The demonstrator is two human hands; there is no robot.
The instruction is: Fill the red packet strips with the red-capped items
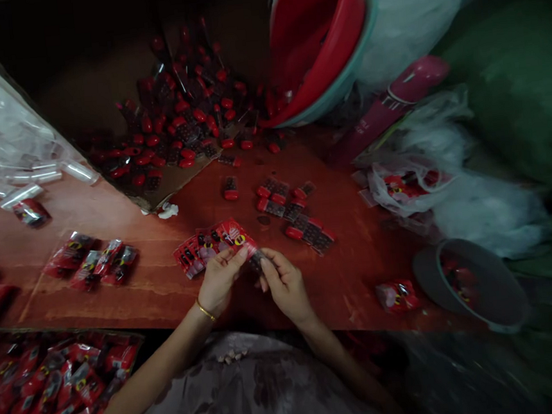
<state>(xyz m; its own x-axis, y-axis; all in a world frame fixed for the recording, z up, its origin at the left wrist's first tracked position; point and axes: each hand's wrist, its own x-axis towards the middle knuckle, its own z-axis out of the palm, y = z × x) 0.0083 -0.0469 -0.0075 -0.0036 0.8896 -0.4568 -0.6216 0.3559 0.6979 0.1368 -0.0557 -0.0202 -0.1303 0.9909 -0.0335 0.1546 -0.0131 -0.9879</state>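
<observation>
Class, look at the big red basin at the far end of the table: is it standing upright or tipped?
Tipped. The red basin leans on its side, its opening facing the pile of red-capped pieces on the table.

Table (176,286): reddish wood, grain showing, a dull sheen rather than gloss.
Packets (214,244) on the table, at the left hand (219,283): thin plastic film, glossy, red print.
Small piece (256,260) at the right hand (285,286): dark, finely textured (too dim to name the material).
Loose pieces (186,121) beyond the table's far edge: shiny red plastic ends on dark ribbed bodies.
Basin (314,42) behind them: smooth red plastic, glossy.
Bags (2,121) at the table's left: clear, crinkled plastic.
Bangle (206,311): bright yellow metal.
Lap cloth (253,389) below the table: soft, matt fabric.
</observation>
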